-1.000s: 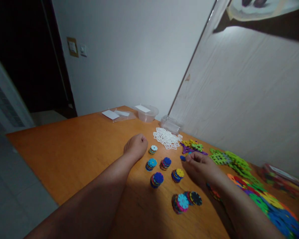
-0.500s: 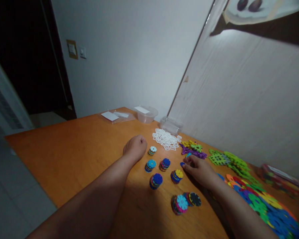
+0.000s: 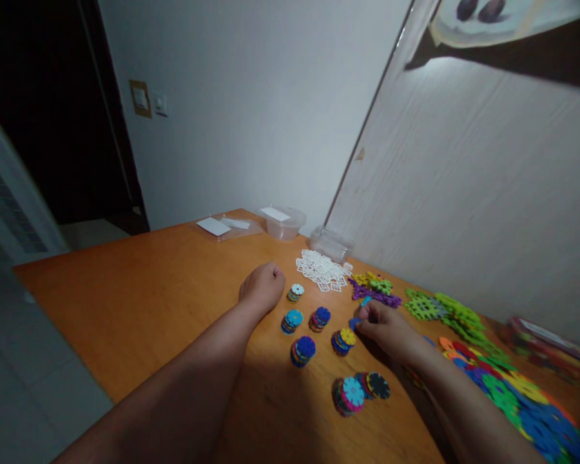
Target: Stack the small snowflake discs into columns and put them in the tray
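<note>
My left hand (image 3: 262,288) rests on the table as a closed fist with nothing visible in it, left of a small stack topped by a white notched disc (image 3: 296,290). My right hand (image 3: 384,327) pinches a dark blue disc (image 3: 354,323) at its fingertips. A light blue piece (image 3: 365,301) shows just beyond those fingers; whether they touch it I cannot tell. Between the hands stand stacks of flower-shaped discs, with a light blue top (image 3: 292,319), blue tops (image 3: 321,316) and a yellow top (image 3: 347,338). Nearer are a leaning light-blue-topped stack (image 3: 352,394) and a black-topped one (image 3: 377,386).
White lattice pieces (image 3: 323,270) lie in a pile beyond the stacks. Purple pieces (image 3: 386,298), green lattice pieces (image 3: 457,317) and many loose coloured discs (image 3: 502,396) spread along the right. Clear tubs (image 3: 284,227) and a plastic bag (image 3: 232,227) lie at the back.
My right hand has shifted very slightly, and the blue disc at its fingertips now sits a little lower, with more of its face showing. My left fist stays in place.
</note>
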### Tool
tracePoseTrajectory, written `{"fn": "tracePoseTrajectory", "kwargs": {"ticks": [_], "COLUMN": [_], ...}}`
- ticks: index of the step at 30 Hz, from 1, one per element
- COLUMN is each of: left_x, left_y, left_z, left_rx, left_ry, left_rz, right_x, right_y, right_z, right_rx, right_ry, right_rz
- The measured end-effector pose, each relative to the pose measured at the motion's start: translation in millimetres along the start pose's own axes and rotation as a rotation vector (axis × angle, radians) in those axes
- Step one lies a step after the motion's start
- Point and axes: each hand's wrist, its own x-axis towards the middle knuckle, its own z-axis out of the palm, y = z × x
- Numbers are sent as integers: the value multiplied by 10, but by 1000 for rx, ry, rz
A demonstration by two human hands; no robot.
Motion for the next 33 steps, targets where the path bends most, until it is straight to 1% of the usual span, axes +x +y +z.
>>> {"fn": "tracePoseTrajectory", "kwargs": {"ticks": [3, 8, 11, 13, 16, 19, 23, 27, 33], "left_x": [1, 1, 1, 4, 10, 15, 14, 11, 17], "left_y": [3, 10, 7, 4, 2, 6, 16, 14, 3], "left_z": [0, -5, -3, 1, 9, 12, 8, 8, 16], "left_rx": [-3, 0, -1, -2, -2, 1, -5, -13, -3], "left_ry": [3, -3, -8, -5, -3, -7, -12, -3, -2], "left_rz": [-3, -14, -13, -11, -16, -16, -17, -12, -11], "right_x": [-55, -204, -268, -287, -296, -300, -306, -307, -321], "right_y": [-131, -411, -495, -501, -468, -429, -406, -412, -435], "right_z": [-38, -108, -84, -54, -16, 6, 26, 29, 43], "right_rx": [143, 250, 260, 252, 255, 234, 165, 175, 131], "right_ry": [-8, -191, -259, -275, -256, -255, -308, -362, -448], "right_rz": [7, 59, 66, 63, 57, 90, 90, 80, 56]}}
